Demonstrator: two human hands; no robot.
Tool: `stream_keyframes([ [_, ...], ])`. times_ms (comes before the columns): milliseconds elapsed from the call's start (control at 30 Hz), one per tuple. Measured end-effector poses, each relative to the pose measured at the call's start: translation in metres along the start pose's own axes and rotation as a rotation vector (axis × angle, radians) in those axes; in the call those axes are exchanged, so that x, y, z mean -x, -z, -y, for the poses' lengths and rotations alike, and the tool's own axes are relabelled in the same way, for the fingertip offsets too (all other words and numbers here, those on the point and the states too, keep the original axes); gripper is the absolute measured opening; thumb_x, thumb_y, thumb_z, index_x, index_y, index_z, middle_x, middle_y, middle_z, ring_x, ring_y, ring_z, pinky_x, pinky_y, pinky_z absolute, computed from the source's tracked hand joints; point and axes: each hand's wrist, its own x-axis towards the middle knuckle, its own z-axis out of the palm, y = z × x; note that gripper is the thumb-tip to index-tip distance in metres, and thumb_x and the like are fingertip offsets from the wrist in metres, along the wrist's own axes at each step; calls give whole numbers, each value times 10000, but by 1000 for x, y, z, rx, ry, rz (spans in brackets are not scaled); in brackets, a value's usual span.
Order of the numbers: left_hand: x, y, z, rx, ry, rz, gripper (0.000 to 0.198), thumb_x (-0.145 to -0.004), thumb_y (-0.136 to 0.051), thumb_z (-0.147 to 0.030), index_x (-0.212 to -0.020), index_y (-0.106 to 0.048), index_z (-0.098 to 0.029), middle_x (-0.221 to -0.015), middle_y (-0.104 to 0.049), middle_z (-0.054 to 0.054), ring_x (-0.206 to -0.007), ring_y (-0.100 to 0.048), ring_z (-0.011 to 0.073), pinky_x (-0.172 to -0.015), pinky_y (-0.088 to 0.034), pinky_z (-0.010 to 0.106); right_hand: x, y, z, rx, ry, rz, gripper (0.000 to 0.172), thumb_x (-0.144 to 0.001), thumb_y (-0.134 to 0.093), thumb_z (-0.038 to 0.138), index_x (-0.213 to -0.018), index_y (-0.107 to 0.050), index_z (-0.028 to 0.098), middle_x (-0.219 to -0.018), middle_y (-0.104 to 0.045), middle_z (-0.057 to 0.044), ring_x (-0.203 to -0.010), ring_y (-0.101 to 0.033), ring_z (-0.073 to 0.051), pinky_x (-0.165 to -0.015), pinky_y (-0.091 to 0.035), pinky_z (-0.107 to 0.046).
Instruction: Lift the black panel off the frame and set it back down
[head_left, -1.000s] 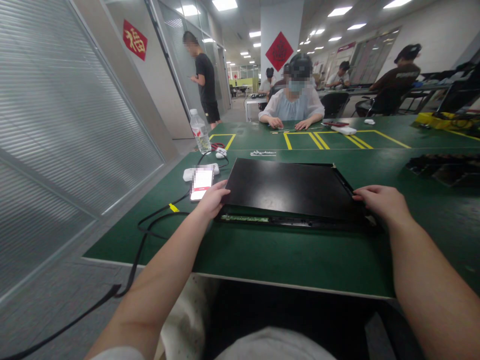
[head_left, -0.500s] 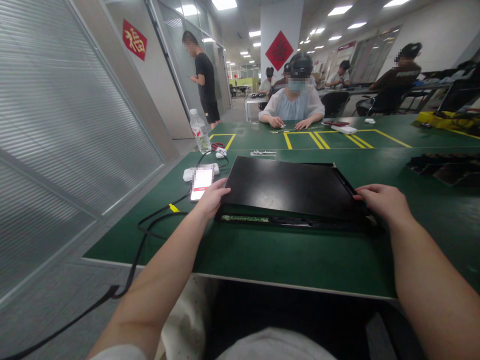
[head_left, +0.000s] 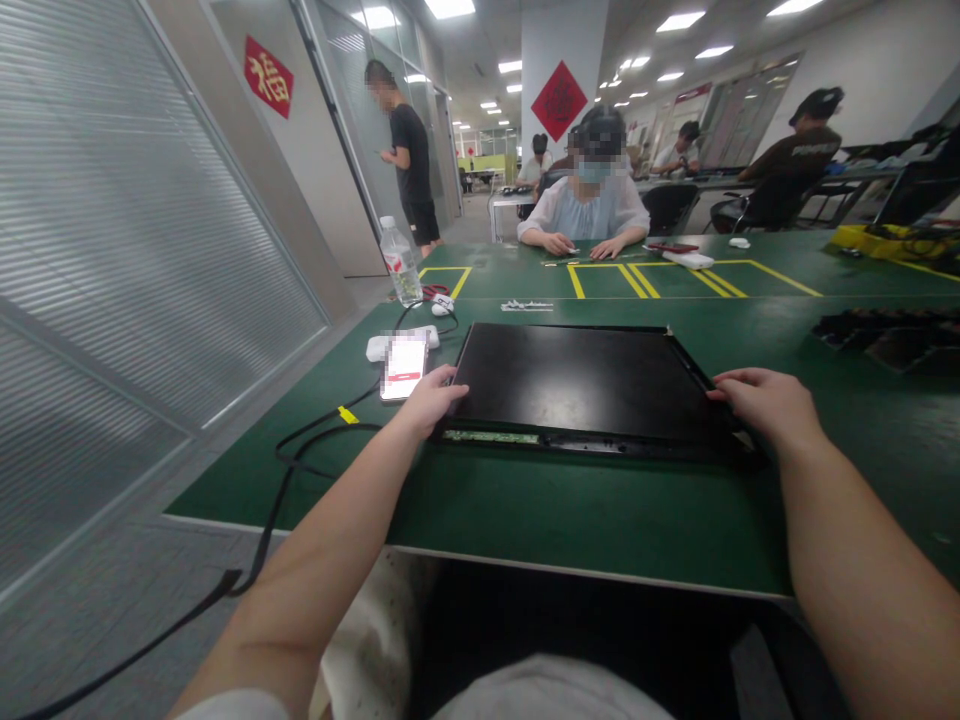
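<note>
In the head view, the black panel (head_left: 570, 375) has come down on its left side: half a second ago that side stood tilted up, and now it lies nearly level in the black frame (head_left: 637, 443) on the table (head_left: 585, 515). The left hand (head_left: 431, 402) grips narrowly at the panel's left edge, thumb on top; the right hand (head_left: 761, 400) pinches the frame's right rim, much as before. The left fingers' undersides are hidden, and the right fingertips are hard to make out against the black. The phone (head_left: 405, 365) is partly blurred out, and the dark parts (head_left: 892, 335) at far right are indistinct. A green strip of tabletop runs between the frame and the table's near edge, and more lies right of the right hand. On the left, the phone sits just beside the left hand, with a black cable (head_left: 271, 525) hanging over the table edge.
</note>
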Motion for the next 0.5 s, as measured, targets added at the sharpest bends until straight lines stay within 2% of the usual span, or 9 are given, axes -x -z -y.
stream_keyframes([
  [133,-7,-1,5,-82,32,-20,237,-591,-801,-213,-816,-726,-197,-823,-745,13,-884,-737,275,-847,-590,387,-2,-2,-3,-26,-16,0,296,-739,-599,283,-951,-802,243,-831,-804,-32,-741,-672,-227,-755,-507,-360],
  [200,-10,-1,7,-137,41,-59,199,-606,-767,-209,-801,-729,-203,-870,-759,32,-954,-739,297,-903,-584,413,-3,-3,-4,-52,-17,0,294,-735,-605,284,-947,-804,240,-828,-804,-35,-738,-669,-221,-751,-504,-354],
  [300,-13,0,9,-260,2,-124,163,-619,-717,-176,-775,-750,-209,-1152,-770,62,-1207,-684,336,-1042,-540,429,-5,-4,-6,-70,2,-13,282,-717,-623,301,-923,-804,234,-820,-806,-46,-737,-668,-219,-737,-497,-354],
  [400,-17,2,11,-348,-24,-151,224,-614,-672,-135,-798,-779,-204,-1460,-659,71,-1404,-570,357,-1144,-479,430,-9,-7,-11,-104,7,-17,298,-701,-635,334,-921,-803,225,-833,-811,-63,-707,-662,-213,-697,-497,-348],
  [500,-20,6,14,-373,-17,-135,286,-622,-633,-126,-843,-800,-196,-1547,-599,74,-1445,-537,360,-1176,-460,435,-17,-11,-19,-128,29,-18,330,-711,-638,379,-942,-804,213,-858,-816,-82,-646,-643,-193,-656,-505,-335],
])
